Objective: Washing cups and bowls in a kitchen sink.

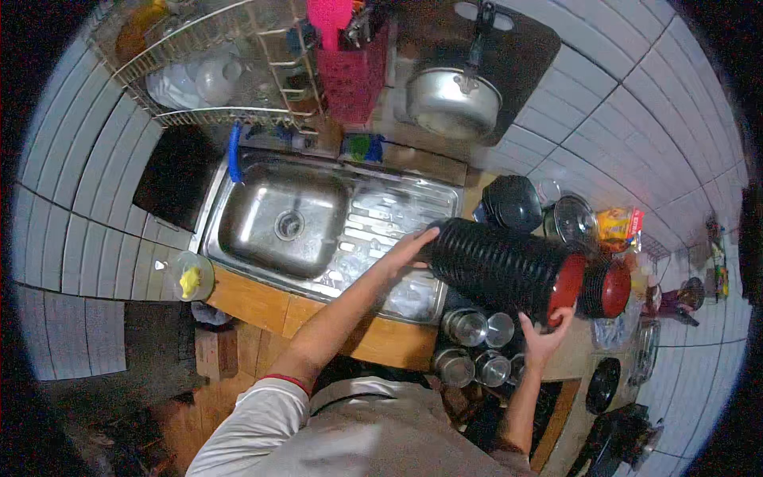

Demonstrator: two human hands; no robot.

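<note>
A long stack of black bowls with red insides [489, 268] lies tilted on its side between my two hands. My left hand [412, 250] presses the stack's left end, above the ribbed drainboard. At the other end, my right hand [545, 340] grips the rim of the outermost bowl, whose red inside faces right. A second, smaller stack of black and red bowls [608, 289] is just beyond that end. Several clear glasses [468, 328] stand below the long stack, near my right forearm. Whether the stack's underside touches the counter is hidden.
To the left is a steel sink [280, 220] with a wet drainboard [381, 238]. Black bowls [511, 203], a glass bowl [570, 219] and a yellow packet [619, 226] sit behind the stack. A wire dish rack [232, 113], a pink holder [351, 83] and a saucepan [454, 101] are at the back.
</note>
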